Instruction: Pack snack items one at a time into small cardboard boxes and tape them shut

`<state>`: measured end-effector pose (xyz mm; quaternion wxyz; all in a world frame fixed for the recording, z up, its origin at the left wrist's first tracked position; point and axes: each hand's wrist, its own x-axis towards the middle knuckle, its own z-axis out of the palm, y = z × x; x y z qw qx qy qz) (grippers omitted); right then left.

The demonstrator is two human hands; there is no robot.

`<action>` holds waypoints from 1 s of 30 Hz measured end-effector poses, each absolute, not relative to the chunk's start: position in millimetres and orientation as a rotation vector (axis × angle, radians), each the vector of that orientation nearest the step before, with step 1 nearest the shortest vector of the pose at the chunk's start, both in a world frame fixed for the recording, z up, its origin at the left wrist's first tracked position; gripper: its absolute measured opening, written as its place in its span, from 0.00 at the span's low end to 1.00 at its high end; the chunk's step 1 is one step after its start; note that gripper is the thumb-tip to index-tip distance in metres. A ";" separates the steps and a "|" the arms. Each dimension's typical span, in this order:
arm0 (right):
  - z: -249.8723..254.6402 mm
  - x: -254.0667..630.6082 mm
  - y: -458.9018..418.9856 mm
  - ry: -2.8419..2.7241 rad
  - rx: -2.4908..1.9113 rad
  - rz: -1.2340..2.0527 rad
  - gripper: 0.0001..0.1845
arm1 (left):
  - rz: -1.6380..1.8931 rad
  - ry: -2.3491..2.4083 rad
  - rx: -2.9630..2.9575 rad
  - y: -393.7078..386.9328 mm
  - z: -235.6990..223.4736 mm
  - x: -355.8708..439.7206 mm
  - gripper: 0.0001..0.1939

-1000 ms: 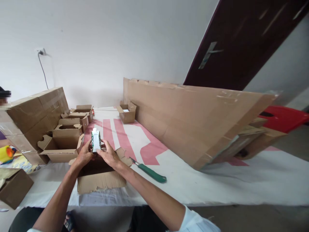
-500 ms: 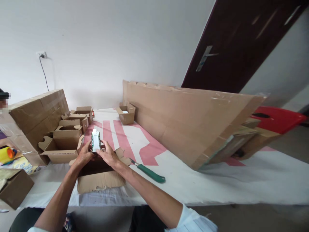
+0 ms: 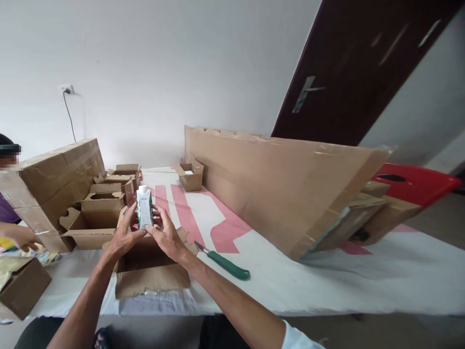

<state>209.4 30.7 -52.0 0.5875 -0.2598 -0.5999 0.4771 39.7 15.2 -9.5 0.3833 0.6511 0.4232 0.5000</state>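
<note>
Upright between the fingers of both hands stands a small white-and-green carton, its white cap rising above the fingertips and its printed pale face turned back toward the wearer. The left hand has its fingers curved and partly open, just wide enough to take the carton's left side; the right hand grips the opposite side likewise, thumb near the lower edge. Just below the fingers lies an open cardboard box, its torn-edged flap spread toward the wearer and its interior dark. Right of the right fingers, near that box, a green-handled knife lies on the white cloth, blade pointing back toward the hand. Left of the left fingers and running away beyond them is a row of open boxes, backed by a taped cardboard wall. Well to the left of the fingers, a co-worker's hand reaches in above a brown box. Well beyond the fingertips, a smaller open box sits against a long cardboard panel, which slants forward to the right of the fingers.
</note>
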 end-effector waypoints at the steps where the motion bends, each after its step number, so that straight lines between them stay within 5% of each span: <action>1: -47.9 211.2 27.5 -1.402 -0.576 1.102 0.35 | 1.274 1.047 1.663 10.2 -3.1 39.8 0.51; 8: -30.6 222.4 -1.4 -1.601 -0.468 1.128 0.32 | 1.393 1.023 1.526 -22.3 17.8 39.5 0.37; 14: -36.9 249.2 -10.8 -1.684 -0.563 0.713 0.22 | 1.620 1.316 1.330 -52.4 13.8 8.2 0.37; 19: -87.1 294.3 0.7 -1.368 -0.902 0.549 0.16 | 1.835 1.557 1.070 -72.9 -1.0 -41.3 0.36; 26: -179.7 329.6 12.0 -1.048 -1.241 0.698 0.27 | 1.778 1.675 0.676 -74.2 -71.9 -68.2 0.28; 30: -200.0 325.2 5.2 -1.127 -1.246 0.769 0.24 | 1.705 1.525 0.399 -55.6 -102.5 -62.4 0.18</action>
